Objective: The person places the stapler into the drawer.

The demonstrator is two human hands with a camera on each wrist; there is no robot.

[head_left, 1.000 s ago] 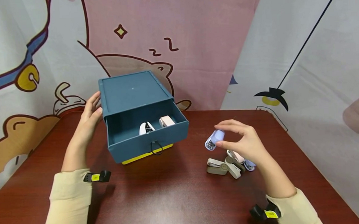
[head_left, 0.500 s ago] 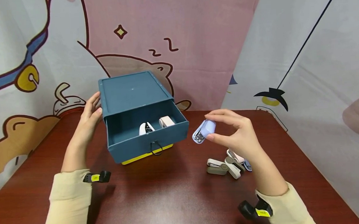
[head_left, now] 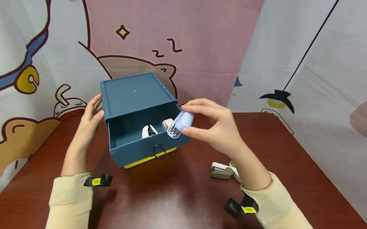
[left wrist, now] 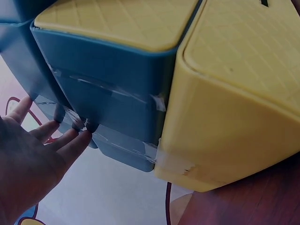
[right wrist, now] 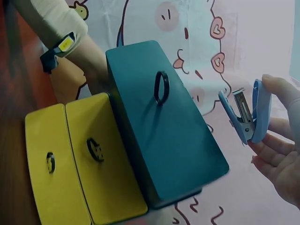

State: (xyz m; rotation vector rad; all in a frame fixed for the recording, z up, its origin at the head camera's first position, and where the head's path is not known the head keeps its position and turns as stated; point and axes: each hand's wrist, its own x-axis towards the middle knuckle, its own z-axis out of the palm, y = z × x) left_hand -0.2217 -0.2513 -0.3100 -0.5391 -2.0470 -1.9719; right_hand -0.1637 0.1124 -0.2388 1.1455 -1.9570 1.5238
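Note:
Between the thumb and fingers of my right hand (head_left: pixel 219 128) is a light blue mini stapler (head_left: pixel 185 121). It hangs over the right front corner of a pulled-out blue drawer (head_left: pixel 133 152). In the right wrist view the stapler (right wrist: pixel 264 115) has its arms spread apart. A white mini stapler (head_left: pixel 145 132) and a pale pink one (head_left: pixel 166 123), partly covered by the held stapler, lie inside the drawer. My left hand (head_left: pixel 87 124) rests with extended fingers against the left side of the blue drawer cabinet (head_left: pixel 136 92); in the left wrist view the fingertips touch its wall.
Below the blue drawer sit yellow drawers (right wrist: pixel 105 159) with black ring handles. On the brown table (head_left: pixel 162 204), a grey-and-white stapler (head_left: pixel 222 174) and part of another lie near my right forearm, which hides others. A patterned cloth (head_left: pixel 205 52) hangs behind.
My right hand has carried the light blue stapler leftward from above the table pile to the drawer's right corner. The left hand stays against the cabinet.

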